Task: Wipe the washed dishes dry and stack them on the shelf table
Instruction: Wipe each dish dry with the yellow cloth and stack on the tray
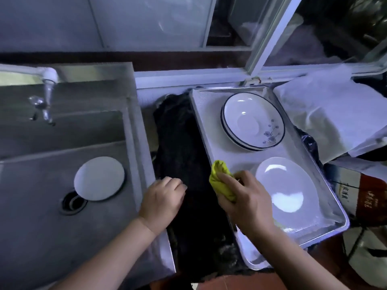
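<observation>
A plain white plate lies in the near half of a metal tray on the right. Behind it in the same tray sits a short stack of blue-rimmed plates with a flower pattern. My right hand grips a bunched yellow-green cloth at the white plate's left edge. My left hand hovers with loosely curled fingers over the sink's right rim, holding nothing. One small white plate lies in the steel sink beside the drain.
A tap hangs over the sink's back left. A dark gap separates sink and tray. White cloth covers a surface right of the tray. A printed box stands at the right edge. Window frames run along the back.
</observation>
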Demonstrator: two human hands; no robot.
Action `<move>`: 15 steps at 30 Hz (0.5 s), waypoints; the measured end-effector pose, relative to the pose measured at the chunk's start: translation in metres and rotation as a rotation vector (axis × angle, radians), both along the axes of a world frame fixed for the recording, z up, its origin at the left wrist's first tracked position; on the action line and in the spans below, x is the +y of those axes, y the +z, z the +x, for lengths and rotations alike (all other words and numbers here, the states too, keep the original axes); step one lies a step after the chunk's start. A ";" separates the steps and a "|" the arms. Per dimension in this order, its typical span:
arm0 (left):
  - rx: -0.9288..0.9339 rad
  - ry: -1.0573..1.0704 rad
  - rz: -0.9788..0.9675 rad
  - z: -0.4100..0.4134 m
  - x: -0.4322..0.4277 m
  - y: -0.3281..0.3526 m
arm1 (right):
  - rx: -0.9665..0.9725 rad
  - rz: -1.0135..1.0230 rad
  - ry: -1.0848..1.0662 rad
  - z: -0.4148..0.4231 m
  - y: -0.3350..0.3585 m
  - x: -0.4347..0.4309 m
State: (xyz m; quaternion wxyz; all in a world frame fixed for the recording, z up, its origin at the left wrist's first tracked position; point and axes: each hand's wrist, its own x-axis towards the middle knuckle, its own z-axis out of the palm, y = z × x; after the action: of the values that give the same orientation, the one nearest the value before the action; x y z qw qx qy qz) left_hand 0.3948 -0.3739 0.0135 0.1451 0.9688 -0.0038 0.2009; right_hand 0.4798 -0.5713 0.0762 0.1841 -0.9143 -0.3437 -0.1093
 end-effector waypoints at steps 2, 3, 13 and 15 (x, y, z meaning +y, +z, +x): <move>0.118 0.065 -0.017 -0.019 0.046 -0.001 | 0.024 0.044 0.043 -0.009 0.011 0.052; 0.206 0.122 -0.044 -0.029 0.070 -0.004 | 0.042 0.080 0.060 -0.013 0.015 0.080; 0.724 0.677 -0.422 -0.097 0.292 -0.124 | 0.291 0.359 0.109 -0.055 -0.045 0.328; 0.778 0.751 -0.526 -0.097 0.319 -0.159 | 0.356 0.360 0.089 -0.057 -0.072 0.356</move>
State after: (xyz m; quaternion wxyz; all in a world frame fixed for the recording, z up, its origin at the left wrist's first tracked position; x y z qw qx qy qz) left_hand 0.2980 -0.0550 -0.1453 0.2896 0.8380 0.4418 -0.1365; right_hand 0.4231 -0.2148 0.0044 0.4060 -0.8557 -0.3208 0.0021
